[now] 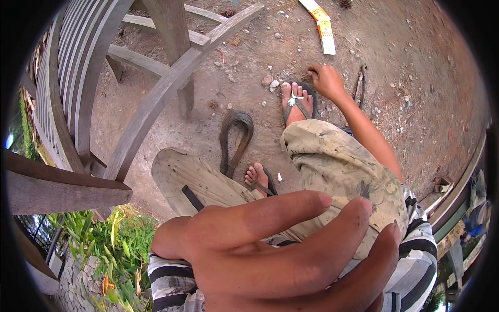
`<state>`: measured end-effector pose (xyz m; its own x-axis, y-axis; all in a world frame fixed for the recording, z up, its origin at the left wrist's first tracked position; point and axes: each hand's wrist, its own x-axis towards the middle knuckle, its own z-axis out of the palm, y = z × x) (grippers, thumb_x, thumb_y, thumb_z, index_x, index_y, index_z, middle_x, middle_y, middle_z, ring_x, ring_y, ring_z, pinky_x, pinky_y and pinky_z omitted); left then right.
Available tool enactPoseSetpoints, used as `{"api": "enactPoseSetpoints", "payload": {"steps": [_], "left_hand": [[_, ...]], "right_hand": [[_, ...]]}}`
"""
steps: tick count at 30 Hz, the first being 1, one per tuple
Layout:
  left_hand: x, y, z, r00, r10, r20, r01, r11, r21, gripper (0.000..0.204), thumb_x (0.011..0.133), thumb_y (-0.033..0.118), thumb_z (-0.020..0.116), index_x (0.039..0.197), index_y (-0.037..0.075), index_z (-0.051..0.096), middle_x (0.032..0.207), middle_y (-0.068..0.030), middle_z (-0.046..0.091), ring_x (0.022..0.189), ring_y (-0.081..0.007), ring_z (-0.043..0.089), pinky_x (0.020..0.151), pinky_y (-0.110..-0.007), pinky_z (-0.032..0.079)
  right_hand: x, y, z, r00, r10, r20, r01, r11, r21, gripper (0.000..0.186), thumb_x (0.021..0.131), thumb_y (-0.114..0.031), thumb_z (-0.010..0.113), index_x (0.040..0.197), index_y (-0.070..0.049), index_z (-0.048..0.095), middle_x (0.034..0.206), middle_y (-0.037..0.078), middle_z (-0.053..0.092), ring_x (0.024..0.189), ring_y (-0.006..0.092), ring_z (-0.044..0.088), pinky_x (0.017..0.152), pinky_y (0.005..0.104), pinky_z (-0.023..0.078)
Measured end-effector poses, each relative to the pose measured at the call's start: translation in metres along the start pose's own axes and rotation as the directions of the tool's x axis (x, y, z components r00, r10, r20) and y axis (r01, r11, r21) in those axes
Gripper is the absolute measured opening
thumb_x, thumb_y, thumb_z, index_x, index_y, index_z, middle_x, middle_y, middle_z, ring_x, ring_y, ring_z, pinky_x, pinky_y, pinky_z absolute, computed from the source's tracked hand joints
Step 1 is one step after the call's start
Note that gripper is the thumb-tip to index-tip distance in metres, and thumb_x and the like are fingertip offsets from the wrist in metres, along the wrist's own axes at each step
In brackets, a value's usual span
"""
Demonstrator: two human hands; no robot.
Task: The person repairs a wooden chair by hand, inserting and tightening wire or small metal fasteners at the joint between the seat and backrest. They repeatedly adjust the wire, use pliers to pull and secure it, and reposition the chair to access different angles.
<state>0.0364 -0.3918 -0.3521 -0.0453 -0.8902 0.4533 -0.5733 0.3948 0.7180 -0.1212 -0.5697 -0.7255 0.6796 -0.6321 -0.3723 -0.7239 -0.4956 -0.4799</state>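
My left hand (280, 255) is large and close in the foreground, its fingers stretched toward the right and spread apart. It holds nothing that I can see. My right hand (327, 82) reaches down to the dirt just beyond my right foot, with thumb and fingers closed together. Whatever may be between those fingertips is too small to make out. Beside that forearm lies a dark metal hand tool with two long handles, like pincers (359, 86). A looped bundle of dark wire (236, 138) lies on the ground between my feet and the wooden frame.
A slatted wooden chair (171, 86) stands at the left. Orange and white cartons (323, 31) lie on the dirt ahead. My feet wear dark sandals (310, 93). Small stones (267, 81) and a pine cone (345, 3) are scattered about. Green plants (122, 242) grow at lower left.
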Motion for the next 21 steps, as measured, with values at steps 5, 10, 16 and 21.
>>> {"api": "enactPoseSetpoints", "payload": {"steps": [5, 10, 16, 21], "left_hand": [[0.008, 0.004, 0.006, 0.999, -0.017, 0.027, 0.02, 0.994, -0.106, 0.029, 0.085, 0.008, 0.065, 0.115, 0.007, 0.064, 0.094, -0.0143, 0.07, 0.083, -0.0307, 0.071, 0.065, -0.037, 0.057], [-0.006, -0.022, 0.035, 0.982, -0.174, 0.07, 0.183, 0.972, -0.144, 0.029, 0.081, 0.006, 0.069, 0.11, 0.01, 0.067, 0.092, -0.0108, 0.07, 0.081, -0.0279, 0.071, 0.063, -0.036, 0.055], [-0.111, -0.103, 0.109, 0.661, -0.734, 0.153, 0.745, 0.667, -0.02, 0.026, 0.091, 0.01, 0.068, 0.117, 0.006, 0.065, 0.101, -0.013, 0.072, 0.087, -0.0365, 0.07, 0.079, -0.045, 0.056], [-0.138, -0.147, 0.131, 0.683, -0.656, -0.321, 0.712, 0.695, 0.096, 0.029, 0.095, 0.017, 0.068, 0.123, 0.008, 0.065, 0.105, -0.0178, 0.073, 0.097, -0.0409, 0.07, 0.084, -0.048, 0.054]], "right_hand": [[0.0, -0.008, -0.008, 0.999, 0.009, -0.032, -0.008, 1.0, 0.016, 0.019, 0.094, -0.018, 0.065, 0.109, -0.013, 0.074, 0.095, 0.019, 0.075, 0.091, 0.041, 0.072, 0.078, 0.0523, 0.056], [-0.001, -0.004, -0.006, 0.997, 0.051, -0.063, -0.049, 0.998, 0.04, 0.018, 0.094, -0.02, 0.067, 0.107, -0.012, 0.075, 0.093, 0.018, 0.076, 0.088, 0.0403, 0.072, 0.076, 0.0499, 0.055], [0.003, -0.004, -0.006, 0.994, 0.075, 0.076, -0.101, 0.89, 0.444, 0.015, 0.09, -0.018, 0.078, 0.098, -0.006, 0.078, 0.086, 0.01, 0.078, 0.076, 0.0229, 0.073, 0.071, 0.0383, 0.055], [-0.024, -0.072, -0.038, 0.901, -0.084, 0.425, -0.284, 0.627, 0.725, 0.011, 0.093, -0.014, 0.077, 0.096, -0.003, 0.076, 0.084, 0.0, 0.073, 0.075, 0.0077, 0.062, 0.067, 0.0264, 0.049]]}}
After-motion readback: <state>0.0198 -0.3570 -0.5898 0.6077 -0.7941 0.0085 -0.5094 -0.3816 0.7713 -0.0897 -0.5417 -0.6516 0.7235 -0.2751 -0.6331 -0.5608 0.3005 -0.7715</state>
